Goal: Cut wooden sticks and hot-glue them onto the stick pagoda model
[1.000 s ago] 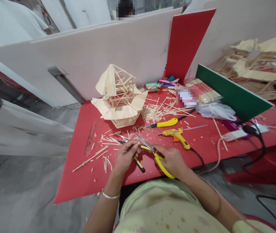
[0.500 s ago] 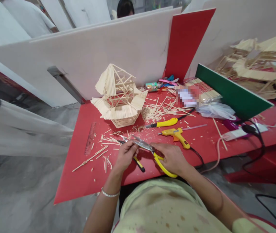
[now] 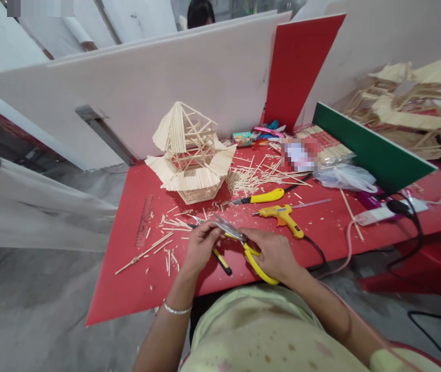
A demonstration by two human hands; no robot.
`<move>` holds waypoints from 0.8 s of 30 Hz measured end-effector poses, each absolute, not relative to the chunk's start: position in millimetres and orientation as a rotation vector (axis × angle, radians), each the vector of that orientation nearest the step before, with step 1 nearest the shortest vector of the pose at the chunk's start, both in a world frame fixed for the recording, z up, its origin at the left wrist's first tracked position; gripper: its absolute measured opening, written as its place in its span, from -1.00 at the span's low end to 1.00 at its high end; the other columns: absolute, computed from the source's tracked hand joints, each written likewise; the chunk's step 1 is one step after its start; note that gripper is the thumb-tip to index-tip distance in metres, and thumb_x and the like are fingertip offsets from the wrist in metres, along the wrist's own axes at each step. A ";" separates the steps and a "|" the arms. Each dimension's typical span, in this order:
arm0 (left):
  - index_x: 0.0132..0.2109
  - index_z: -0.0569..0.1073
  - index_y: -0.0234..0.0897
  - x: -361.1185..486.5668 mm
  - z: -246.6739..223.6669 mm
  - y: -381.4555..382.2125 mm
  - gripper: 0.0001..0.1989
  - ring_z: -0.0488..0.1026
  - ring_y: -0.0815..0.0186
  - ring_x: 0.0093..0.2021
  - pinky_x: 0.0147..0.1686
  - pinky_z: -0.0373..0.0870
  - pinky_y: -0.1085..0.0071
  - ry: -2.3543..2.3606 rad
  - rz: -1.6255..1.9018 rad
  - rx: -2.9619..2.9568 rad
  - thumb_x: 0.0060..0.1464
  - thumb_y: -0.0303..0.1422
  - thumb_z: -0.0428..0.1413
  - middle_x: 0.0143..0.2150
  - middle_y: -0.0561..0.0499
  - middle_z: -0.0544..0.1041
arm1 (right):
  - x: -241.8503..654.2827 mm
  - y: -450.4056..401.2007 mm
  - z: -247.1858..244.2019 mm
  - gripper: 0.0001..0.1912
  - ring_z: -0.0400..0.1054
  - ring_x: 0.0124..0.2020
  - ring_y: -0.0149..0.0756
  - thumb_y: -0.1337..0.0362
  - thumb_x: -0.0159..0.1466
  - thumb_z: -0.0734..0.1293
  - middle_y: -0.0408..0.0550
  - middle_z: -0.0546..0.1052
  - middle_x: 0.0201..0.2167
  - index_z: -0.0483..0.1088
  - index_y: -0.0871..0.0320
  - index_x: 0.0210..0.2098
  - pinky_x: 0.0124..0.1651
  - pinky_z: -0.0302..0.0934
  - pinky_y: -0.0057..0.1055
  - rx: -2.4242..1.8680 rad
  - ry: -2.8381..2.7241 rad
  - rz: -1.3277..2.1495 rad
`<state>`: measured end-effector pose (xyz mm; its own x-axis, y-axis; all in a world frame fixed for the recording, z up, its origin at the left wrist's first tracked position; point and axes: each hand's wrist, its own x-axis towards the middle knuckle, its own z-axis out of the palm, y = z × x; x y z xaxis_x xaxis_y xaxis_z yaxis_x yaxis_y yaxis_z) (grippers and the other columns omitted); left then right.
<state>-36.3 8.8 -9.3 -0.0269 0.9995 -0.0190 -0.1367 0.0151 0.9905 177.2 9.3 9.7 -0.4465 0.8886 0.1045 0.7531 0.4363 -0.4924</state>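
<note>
In the head view, my right hand [image 3: 276, 251] is closed on the yellow handles of a pair of scissors [image 3: 258, 267], whose metal blades point up and left. My left hand [image 3: 200, 248] is pinched at the blades; whatever lies between its fingertips is too small to make out. Partly under the left hand lies a black and yellow utility knife [image 3: 222, 261]. Cut bits of thin wooden stick [image 3: 169, 261] are scattered to its left. Beyond both hands stands a pagoda-like model [image 3: 191, 180] built from sticks, with part of its upper roof frame uncovered.
On the red table [image 3: 115, 294] a yellow glue gun [image 3: 284, 216] and a yellow-handled cutter [image 3: 265, 196] lie right of the model, near a pile of sticks [image 3: 249, 178]. A ruler [image 3: 143, 221] lies left. White boards [image 3: 127, 93] stand behind; a green board [image 3: 371, 147] leans at right.
The scissors' handles have swung slightly left and the blades look a little closer together. Both hands stay in nearly the same place. A person behind the boards has shifted.
</note>
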 end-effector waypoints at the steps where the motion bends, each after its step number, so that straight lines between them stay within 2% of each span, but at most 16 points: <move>1: -0.30 0.54 -0.28 -36.5 -10.1 9.0 -0.80 0.29 0.46 -0.51 -0.49 0.26 0.52 1.141 1.293 1.084 0.10 -0.21 0.21 -0.46 0.06 0.45 | 176.9 9.0 9.8 -0.49 0.47 -0.12 -0.25 0.31 0.17 0.31 -0.12 0.59 -0.06 0.34 -0.05 0.13 -0.19 0.18 -0.43 -1.400 -2.351 0.541; 5: -0.30 0.57 -0.27 -35.5 -10.9 8.2 -0.82 0.30 0.45 -0.49 -0.47 0.27 0.52 1.192 1.323 1.125 0.11 -0.24 0.20 -0.46 0.06 0.45 | 175.9 8.0 7.7 -0.52 0.48 -0.14 -0.25 0.30 0.20 0.29 -0.11 0.60 -0.08 0.36 -0.03 0.12 -0.21 0.17 -0.44 -1.387 -2.361 0.549; 9: -0.29 0.59 -0.28 -31.5 -4.5 5.8 -0.80 0.36 0.43 -0.48 -0.48 0.32 0.51 1.243 1.337 1.114 0.06 -0.22 0.24 -0.42 0.03 0.50 | 178.2 6.6 -1.2 -0.56 0.51 -0.29 -0.28 0.22 0.25 0.27 -0.13 0.63 -0.27 0.38 -0.05 0.12 -0.33 0.12 -0.44 -1.460 -2.358 0.522; 12: -0.26 0.59 -0.28 -30.2 1.0 4.5 -0.76 0.34 0.45 -0.55 -0.55 0.33 0.51 1.214 1.353 1.030 0.04 -0.18 0.25 -0.49 0.05 0.47 | 185.9 5.4 -8.9 -0.56 0.51 -0.32 -0.26 0.12 0.29 0.25 -0.14 0.64 -0.31 0.36 -0.09 0.16 -0.35 0.10 -0.43 -1.579 -2.367 0.431; 16: -0.24 0.59 -0.26 -34.0 0.6 5.7 -0.79 0.31 0.49 -0.57 -0.57 0.36 0.54 1.181 1.418 1.010 0.04 -0.21 0.27 -0.48 0.09 0.42 | 199.6 3.9 -12.4 -0.46 0.51 -0.31 -0.14 -0.09 0.32 0.17 -0.02 0.62 -0.27 0.32 -0.07 0.21 -0.42 0.09 -0.39 -1.842 -2.415 0.178; 21: -0.29 0.60 -0.28 -36.0 -3.6 7.7 -0.84 0.32 0.52 -0.54 -0.56 0.40 0.55 1.207 1.432 1.073 0.04 -0.27 0.27 -0.39 0.07 0.43 | 202.4 0.2 -5.4 -0.53 0.49 -0.29 -0.10 0.05 0.33 0.17 0.04 0.58 -0.27 0.34 -0.01 0.19 -0.42 0.11 -0.38 -1.898 -2.515 0.079; 24: -0.29 0.60 -0.30 -34.5 0.9 5.3 -0.81 0.39 0.46 -0.52 -0.53 0.47 0.48 1.236 1.414 1.035 -0.03 -0.27 0.31 -0.41 0.06 0.46 | 196.8 -2.5 5.1 -0.57 0.47 -0.30 -0.11 0.08 0.33 0.18 0.09 0.56 -0.28 0.40 0.04 0.11 -0.41 0.10 -0.37 -1.846 -2.586 0.084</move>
